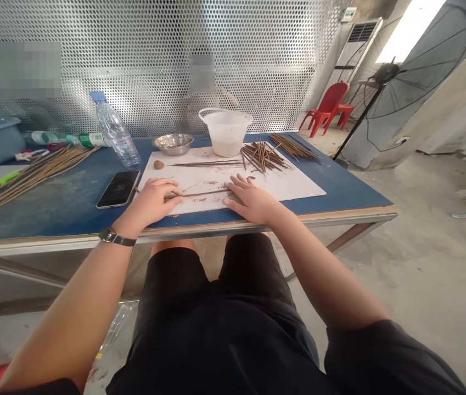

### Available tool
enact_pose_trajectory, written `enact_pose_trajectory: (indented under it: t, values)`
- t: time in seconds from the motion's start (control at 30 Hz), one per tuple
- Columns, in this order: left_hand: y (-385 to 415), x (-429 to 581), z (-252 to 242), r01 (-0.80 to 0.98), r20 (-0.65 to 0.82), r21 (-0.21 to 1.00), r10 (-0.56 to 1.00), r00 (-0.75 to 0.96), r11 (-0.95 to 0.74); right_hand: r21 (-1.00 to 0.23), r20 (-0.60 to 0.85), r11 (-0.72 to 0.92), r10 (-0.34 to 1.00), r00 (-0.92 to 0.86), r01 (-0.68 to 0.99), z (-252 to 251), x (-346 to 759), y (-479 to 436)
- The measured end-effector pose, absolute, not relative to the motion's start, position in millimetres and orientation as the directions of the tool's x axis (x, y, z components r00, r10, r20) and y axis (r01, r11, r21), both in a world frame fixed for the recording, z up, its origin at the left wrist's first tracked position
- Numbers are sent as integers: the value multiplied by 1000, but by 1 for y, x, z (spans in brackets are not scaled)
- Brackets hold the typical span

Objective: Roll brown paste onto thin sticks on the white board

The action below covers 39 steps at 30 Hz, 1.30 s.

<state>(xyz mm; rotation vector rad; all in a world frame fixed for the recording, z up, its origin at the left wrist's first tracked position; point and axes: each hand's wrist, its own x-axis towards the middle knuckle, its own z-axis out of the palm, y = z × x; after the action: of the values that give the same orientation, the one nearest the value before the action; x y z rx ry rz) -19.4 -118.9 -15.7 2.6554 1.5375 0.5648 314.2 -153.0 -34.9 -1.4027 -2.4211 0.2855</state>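
1. Here are the hands at the near edge of a white rectangular sheet (298, 184), with a thin, straight brown stick (206, 193) lying crosswise between them.
2. The left hand (159, 197) is palm down over the stick's left part, thumb and fingers to either side of it; whether it's actually pinching, I can't tell. A dark watch sits on that wrist.
3. Over to the right hand (253, 200): it's spread, palm down, thumb out to the side, fingers reaching over the stick's right end.
4. Brown crumbs (200, 199) are scattered on the sheet around the stick.
5. Just beyond, a row of thin dark sticks (208, 164) runs sideways, with a small round brown lump (158, 164) off its left end.
6. Right of that, a jumbled heap of brown sticks (264, 158) lies beside a white plastic bucket (228, 134); a shiny round metal bowl (173, 144) is left of the bucket.
7. And on the blue surface (68, 200), left of the sheet: a black-screened phone (118, 189), a clear, blue-capped plastic bottle (117, 134) standing behind it, and long tan strips (37, 178) further left.
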Motion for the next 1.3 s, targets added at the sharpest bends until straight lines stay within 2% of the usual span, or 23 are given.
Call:
enact_pose_trajectory:
  t: [0.17,0.37,0.5,0.7,0.93,1.07,1.2,1.3]
  values:
    - [-122,-14,-11,804,300,227,825,479,-550,-301,195,514,858,-475,804,-33,310,-158]
    - [-153,16,-20,763,334,186,770,544,-619,-224,192,558,829,-525,799,-24,288,-167]
    - [-158,39,-25,719,219,204,747,628,-665,-168,158,630,776,-610,758,-18,266,-160]
    - [-146,45,-24,777,86,187,798,597,-602,-218,101,588,807,-582,779,-18,258,-149]
    - [-183,38,-31,719,189,182,741,644,-671,-227,158,613,790,-593,757,-27,265,-184]
    - [-185,42,-31,708,228,185,730,644,-682,-238,171,568,823,-542,788,-22,257,-185]
    - [-164,49,-25,740,196,198,766,613,-643,-249,143,500,866,-479,830,-13,246,-169]
    - [-151,53,-20,736,146,222,768,624,-640,-245,153,509,861,-486,825,-8,244,-159]
